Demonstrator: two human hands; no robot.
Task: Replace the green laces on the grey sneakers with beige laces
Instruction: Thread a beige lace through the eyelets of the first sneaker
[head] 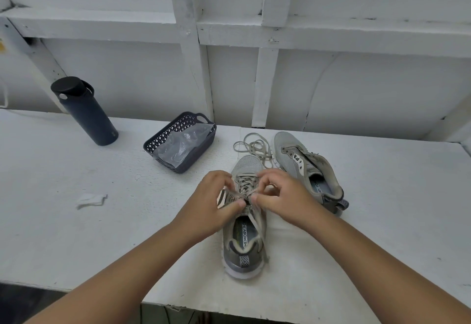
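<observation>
The near sneaker [246,221] lies toe away from the person, heel toward them, so the eyelets face up and both hands can work over the tongue. The left hand [216,201] pinches one strand of the lace [248,191] just above the top eyelets, thumb against forefinger; the right hand [276,196] pinches the other strand beside it, fingers curled. Held taut like this, the ends look ready for a knot or for being drawn through. The lace's colour is hard to call in this light; it may be green or beige. One tail runs down across the shoe's opening toward the heel.

The far sneaker [308,168] sits just beside it, unlaced, tongue open, set aside to the right. A loose lace [254,146] lies coiled on the table [76,221] between the two toes, within easy reach.

The insole of the near sneaker reads "MEMORY FO", the rest hidden; the far insole shows "RY FO".

A basket [178,143] with a plastic bag in it, a dark bottle [84,112] and a paper scrap [90,200] stand off to the left, away from the work.
</observation>
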